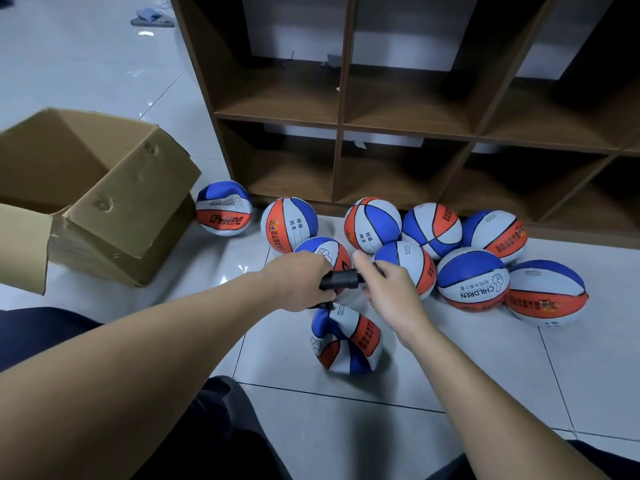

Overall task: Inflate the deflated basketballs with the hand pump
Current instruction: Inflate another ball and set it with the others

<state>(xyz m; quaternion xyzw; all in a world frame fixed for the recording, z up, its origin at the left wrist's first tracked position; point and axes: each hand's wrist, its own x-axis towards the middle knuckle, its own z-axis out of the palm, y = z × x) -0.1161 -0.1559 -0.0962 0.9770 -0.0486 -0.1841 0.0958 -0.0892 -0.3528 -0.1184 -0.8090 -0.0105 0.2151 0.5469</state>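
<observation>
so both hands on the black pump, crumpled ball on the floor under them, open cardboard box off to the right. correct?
Nearly. The cardboard box sits to the left, not the right, as the head view shows. The rest stands: left hand and right hand hold the black pump over the crumpled ball.

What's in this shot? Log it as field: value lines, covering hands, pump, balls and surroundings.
left hand: grips the pump
right hand: holds the pump's other end
pump: black, lying roughly level between the hands
flat ball: crumpled, on the floor just below the pump
other balls: nine, clustered by the shelf
box: cardboard, open, at left
floor: pale tiles
</observation>
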